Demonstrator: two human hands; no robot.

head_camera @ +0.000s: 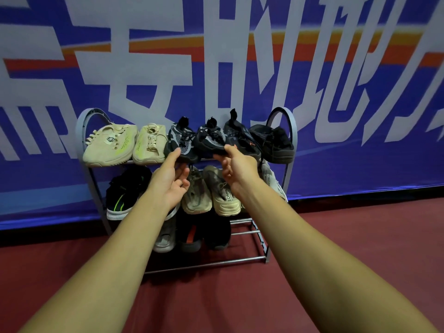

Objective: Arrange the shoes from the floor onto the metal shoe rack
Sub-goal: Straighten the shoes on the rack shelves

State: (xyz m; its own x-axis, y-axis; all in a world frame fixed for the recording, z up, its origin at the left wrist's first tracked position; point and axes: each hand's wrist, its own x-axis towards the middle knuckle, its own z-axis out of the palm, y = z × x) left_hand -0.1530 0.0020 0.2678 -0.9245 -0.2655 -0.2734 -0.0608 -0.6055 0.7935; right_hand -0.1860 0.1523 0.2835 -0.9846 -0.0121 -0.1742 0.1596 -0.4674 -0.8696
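Both bare forearms reach forward from the lower corners toward the metal shoe rack (pixel 292 131), where the shoes sit on its three shelves. Left hand (pixel 171 180) turns palm inward, fingers (pixel 184 175) loosely curled and holding nothing, thumb tip touching the toe of the left knit shoe (pixel 181 140) on the top shelf. Right hand (pixel 237 167) pinches the toe of the right knit shoe (pixel 211 138) beside it, thumb on top, fingers curled underneath
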